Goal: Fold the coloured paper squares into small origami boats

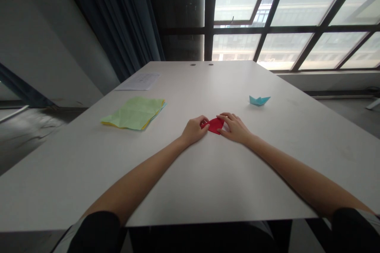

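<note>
Red paper (215,125) lies on the desk (190,193), inward from its near edge, between green sheets (135,113) toward the left edge and a blue paper boat (259,101) toward the right. Left hand (193,130) and right hand (236,128) pinch opposite ends between fingers; even pressure should keep creases crisp.

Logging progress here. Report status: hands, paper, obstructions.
Left hand, right hand on red paper, opposite ends. White showing by right hand. Blue boat, green sheet apart from hands.
</note>
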The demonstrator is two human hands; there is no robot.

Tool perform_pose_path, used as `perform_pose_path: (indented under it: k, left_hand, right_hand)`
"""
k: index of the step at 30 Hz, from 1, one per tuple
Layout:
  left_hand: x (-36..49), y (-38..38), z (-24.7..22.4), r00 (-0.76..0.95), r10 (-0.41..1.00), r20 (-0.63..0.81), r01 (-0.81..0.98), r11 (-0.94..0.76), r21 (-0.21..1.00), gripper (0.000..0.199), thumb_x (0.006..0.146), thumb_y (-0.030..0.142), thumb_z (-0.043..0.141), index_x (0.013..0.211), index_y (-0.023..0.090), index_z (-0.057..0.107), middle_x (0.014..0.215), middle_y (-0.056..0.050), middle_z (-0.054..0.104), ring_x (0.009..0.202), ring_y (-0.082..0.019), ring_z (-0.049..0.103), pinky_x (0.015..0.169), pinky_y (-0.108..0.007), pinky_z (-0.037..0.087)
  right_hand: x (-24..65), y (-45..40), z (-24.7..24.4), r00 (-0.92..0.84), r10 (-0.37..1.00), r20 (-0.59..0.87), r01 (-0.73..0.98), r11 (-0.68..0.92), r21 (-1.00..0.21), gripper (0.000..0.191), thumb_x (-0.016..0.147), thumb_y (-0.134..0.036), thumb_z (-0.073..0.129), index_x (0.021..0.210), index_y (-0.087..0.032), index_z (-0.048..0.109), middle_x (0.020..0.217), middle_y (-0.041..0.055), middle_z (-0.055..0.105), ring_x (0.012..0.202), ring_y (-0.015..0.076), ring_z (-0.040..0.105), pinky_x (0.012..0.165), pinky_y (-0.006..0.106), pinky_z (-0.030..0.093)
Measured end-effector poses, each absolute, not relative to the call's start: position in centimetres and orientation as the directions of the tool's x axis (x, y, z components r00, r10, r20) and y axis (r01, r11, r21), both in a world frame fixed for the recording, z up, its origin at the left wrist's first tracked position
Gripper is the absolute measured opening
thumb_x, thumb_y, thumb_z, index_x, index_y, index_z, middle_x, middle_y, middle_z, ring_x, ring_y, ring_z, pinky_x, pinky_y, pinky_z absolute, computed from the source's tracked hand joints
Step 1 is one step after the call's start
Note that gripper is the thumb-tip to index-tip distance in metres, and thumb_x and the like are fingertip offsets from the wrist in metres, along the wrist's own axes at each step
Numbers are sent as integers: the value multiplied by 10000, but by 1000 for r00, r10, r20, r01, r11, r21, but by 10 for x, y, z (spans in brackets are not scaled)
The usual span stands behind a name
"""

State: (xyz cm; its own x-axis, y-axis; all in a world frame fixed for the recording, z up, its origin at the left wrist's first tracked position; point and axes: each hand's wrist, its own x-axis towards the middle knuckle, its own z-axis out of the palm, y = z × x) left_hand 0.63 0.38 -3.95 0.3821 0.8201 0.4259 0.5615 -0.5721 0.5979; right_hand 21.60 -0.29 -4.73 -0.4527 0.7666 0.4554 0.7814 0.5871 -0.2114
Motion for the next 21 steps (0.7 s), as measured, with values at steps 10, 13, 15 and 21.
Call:
perform_pose_path:
  k: [10,13,15,21]
  left_hand:
    - [10,2,-42,59,788,613,464,-565,682,63,752,216,542,781,168,570,707,3,619,601,-99,574,558,-203,454]
    - [11,-1,-41,119,759,640,424,-622,659,28,738,182,545,760,164,548,855,-34,632,661,-101,588,600,-214,481]
    - [13,-4,-40,215,733,646,404,-669,624,19,729,154,541,744,165,537,1010,-60,620,745,-111,601,651,-227,493]
    - [15,-7,-41,427,676,600,420,-737,530,77,718,126,534,769,181,553,1170,-63,574,1004,-174,567,823,-294,471]
  right_hand:
    - [209,-9,-43,-334,603,724,649,704,-287,313,808,-257,504,1116,-203,483,950,91,559,845,201,546,748,349,480]
    - [203,-13,-42,-369,695,616,610,682,-404,276,830,-229,464,1102,-201,499,868,52,618,660,145,551,657,296,477]
    - [200,-15,-40,-361,745,561,597,647,-475,270,830,-225,458,1092,-193,512,895,55,637,637,132,556,639,281,470]
    - [197,-14,-45,-305,851,429,457,525,-718,207,830,-257,465,992,-186,574,825,47,658,750,172,611,672,291,477]
